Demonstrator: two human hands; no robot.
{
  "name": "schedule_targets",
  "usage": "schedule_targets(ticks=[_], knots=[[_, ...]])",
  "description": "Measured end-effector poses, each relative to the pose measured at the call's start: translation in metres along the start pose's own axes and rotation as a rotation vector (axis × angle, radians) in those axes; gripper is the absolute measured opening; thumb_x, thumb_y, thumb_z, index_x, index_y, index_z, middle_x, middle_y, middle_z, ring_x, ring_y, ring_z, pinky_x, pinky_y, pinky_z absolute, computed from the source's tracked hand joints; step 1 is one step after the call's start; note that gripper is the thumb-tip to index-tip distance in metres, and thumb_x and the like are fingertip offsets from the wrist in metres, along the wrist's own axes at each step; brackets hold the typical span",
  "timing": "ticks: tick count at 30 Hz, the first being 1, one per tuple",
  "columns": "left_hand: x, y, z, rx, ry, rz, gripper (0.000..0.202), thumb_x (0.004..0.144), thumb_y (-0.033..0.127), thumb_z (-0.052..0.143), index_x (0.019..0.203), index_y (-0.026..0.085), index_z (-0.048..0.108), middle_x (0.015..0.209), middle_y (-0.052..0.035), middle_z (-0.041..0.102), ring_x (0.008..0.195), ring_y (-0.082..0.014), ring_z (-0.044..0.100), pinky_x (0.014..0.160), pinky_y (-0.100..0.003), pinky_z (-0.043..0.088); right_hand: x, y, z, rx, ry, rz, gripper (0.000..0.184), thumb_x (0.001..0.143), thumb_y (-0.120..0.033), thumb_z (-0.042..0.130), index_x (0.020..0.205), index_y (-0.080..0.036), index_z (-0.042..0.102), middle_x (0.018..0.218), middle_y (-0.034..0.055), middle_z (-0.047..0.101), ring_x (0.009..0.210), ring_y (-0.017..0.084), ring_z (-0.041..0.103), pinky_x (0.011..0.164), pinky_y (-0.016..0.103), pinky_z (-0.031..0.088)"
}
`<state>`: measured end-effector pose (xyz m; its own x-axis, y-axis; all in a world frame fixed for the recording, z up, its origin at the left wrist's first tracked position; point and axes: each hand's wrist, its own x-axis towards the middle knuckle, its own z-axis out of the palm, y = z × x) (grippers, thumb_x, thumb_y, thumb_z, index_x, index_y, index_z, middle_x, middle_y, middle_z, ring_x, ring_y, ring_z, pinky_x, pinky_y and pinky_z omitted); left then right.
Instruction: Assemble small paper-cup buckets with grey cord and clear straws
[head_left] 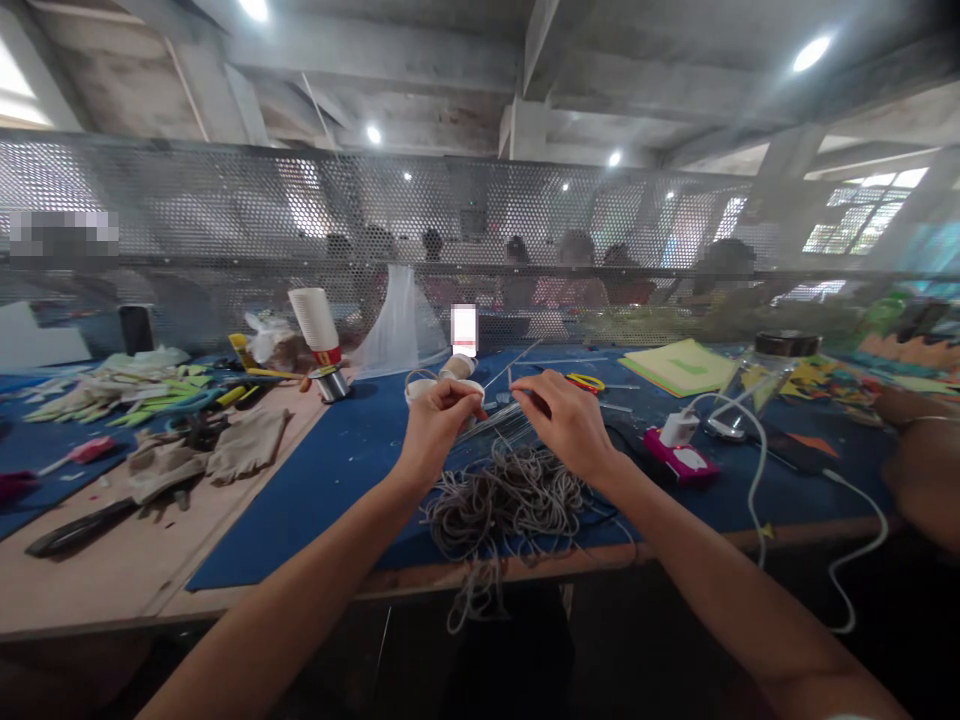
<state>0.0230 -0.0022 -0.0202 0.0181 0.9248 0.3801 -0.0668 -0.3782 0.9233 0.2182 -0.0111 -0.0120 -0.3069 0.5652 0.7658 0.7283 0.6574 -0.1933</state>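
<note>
Blue mat [322,490], grey cord [506,500] overhanging table edge [600,558]

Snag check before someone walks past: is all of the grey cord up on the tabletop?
No, a few loops of the grey cord hang down over the table's front edge.

Left hand [441,420]: any item between the fingertips, too small to tell.
Right hand [564,420]: slim piece [511,377] at the fingertips, too small to identify.
White tub [412,386], just behind left hand: partly hidden by it.
Bright panel [464,330], beyond both hands: pixelated.
People [576,287], farther beyond, behind perforated screen [225,205]: blurred.
Co-worker's arm [926,480], well right of right hand: blurred, cut off by edge.
Dark red item [15,487], far left of left hand: cut off, unidentifiable.
</note>
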Motion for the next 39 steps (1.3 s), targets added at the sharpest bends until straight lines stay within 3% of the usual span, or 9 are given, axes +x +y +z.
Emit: schedule_targets(ticks=[5, 10, 15, 20, 25, 29, 32, 35, 39], knots=[[-0.003, 0.005, -0.001, 0.193, 0.037, 0.154, 0.004, 0.077, 0.021, 0.069, 0.074, 0.018, 0.067, 0.062, -0.0016, 0.066, 0.056, -0.0124, 0.053, 0.053, -0.023, 0.035, 0.007, -0.003, -0.019, -0.067, -0.045, -0.086, 0.025, 0.101, -0.032, 0.045, 0.112, -0.026, 0.067, 0.091, 0.0053, 0.062, 0.079, 0.017, 0.058, 0.070, 0.029, 0.042], [-0.002, 0.006, -0.005, 0.332, -0.004, 0.221, 0.004, 0.078, 0.018, 0.068, 0.078, 0.020, 0.071, 0.064, -0.0008, 0.066, 0.056, -0.0126, 0.053, 0.057, -0.024, 0.037, 0.021, 0.005, -0.034, -0.033, -0.052, -0.068, 0.020, 0.099, -0.033, 0.051, 0.106, -0.027, 0.069, 0.088, 0.0040, 0.061, 0.075, 0.015, 0.056, 0.070, 0.029, 0.041], [0.004, 0.011, -0.011, 0.296, -0.111, 0.169, 0.005, 0.076, 0.017, 0.070, 0.080, 0.018, 0.074, 0.063, -0.0029, 0.066, 0.058, -0.0140, 0.056, 0.058, -0.024, 0.040, 0.040, 0.026, -0.040, 0.134, -0.066, 0.005, 0.015, 0.091, -0.037, 0.063, 0.093, -0.026, 0.074, 0.082, 0.0021, 0.063, 0.071, 0.015, 0.053, 0.070, 0.030, 0.041], [0.010, 0.017, -0.019, 0.184, -0.323, 0.096, 0.005, 0.078, 0.020, 0.070, 0.079, 0.016, 0.073, 0.064, -0.0056, 0.068, 0.063, -0.0155, 0.061, 0.062, -0.026, 0.044, 0.054, 0.048, -0.038, 0.504, -0.314, 0.234, 0.020, 0.081, -0.042, 0.072, 0.085, -0.022, 0.076, 0.074, 0.0003, 0.067, 0.064, 0.012, 0.053, 0.060, 0.027, 0.039], [0.009, 0.025, -0.022, 0.092, -0.407, -0.033, 0.009, 0.078, 0.026, 0.072, 0.078, 0.017, 0.073, 0.062, -0.0054, 0.067, 0.051, -0.0107, 0.047, 0.048, -0.023, 0.028, 0.050, 0.059, -0.023, 0.774, -0.428, 0.396, 0.023, 0.074, -0.044, 0.077, 0.082, -0.023, 0.076, 0.072, -0.0002, 0.067, 0.056, 0.009, 0.048, 0.050, 0.023, 0.035], [0.010, 0.022, -0.022, 0.010, -0.393, -0.095, 0.009, 0.077, 0.026, 0.072, 0.077, 0.018, 0.072, 0.063, -0.0052, 0.066, 0.049, -0.0088, 0.042, 0.045, -0.023, 0.022, 0.040, 0.050, -0.005, 0.828, -0.388, 0.413, 0.028, 0.074, -0.048, 0.075, 0.085, -0.022, 0.075, 0.067, -0.0019, 0.063, 0.050, 0.007, 0.043, 0.046, 0.021, 0.033], [0.011, 0.018, -0.022, -0.044, -0.349, -0.106, 0.009, 0.077, 0.027, 0.072, 0.077, 0.019, 0.071, 0.064, -0.0042, 0.066, 0.049, -0.0081, 0.041, 0.045, -0.022, 0.023, 0.034, 0.040, 0.005, 0.781, -0.305, 0.348, 0.029, 0.076, -0.049, 0.073, 0.085, -0.021, 0.074, 0.074, 0.0001, 0.067, 0.057, 0.009, 0.051, 0.051, 0.022, 0.039], [0.013, 0.014, -0.023, -0.064, -0.281, -0.081, 0.009, 0.076, 0.027, 0.073, 0.078, 0.018, 0.071, 0.064, -0.0037, 0.066, 0.048, -0.0074, 0.041, 0.045, -0.022, 0.023, 0.029, 0.033, 0.011, 0.692, -0.197, 0.271, 0.024, 0.079, -0.045, 0.072, 0.085, -0.022, 0.073, 0.085, 0.0023, 0.071, 0.070, 0.013, 0.059, 0.063, 0.026, 0.046], [0.014, 0.013, -0.022, -0.059, -0.185, -0.024, 0.009, 0.077, 0.026, 0.073, 0.078, 0.017, 0.071, 0.066, -0.0038, 0.068, 0.047, -0.0062, 0.039, 0.045, -0.021, 0.025, 0.021, 0.026, 0.010, 0.547, -0.108, 0.225, 0.021, 0.087, -0.042, 0.065, 0.091, -0.023, 0.073, 0.083, 0.0014, 0.070, 0.069, 0.014, 0.058, 0.066, 0.028, 0.045]])
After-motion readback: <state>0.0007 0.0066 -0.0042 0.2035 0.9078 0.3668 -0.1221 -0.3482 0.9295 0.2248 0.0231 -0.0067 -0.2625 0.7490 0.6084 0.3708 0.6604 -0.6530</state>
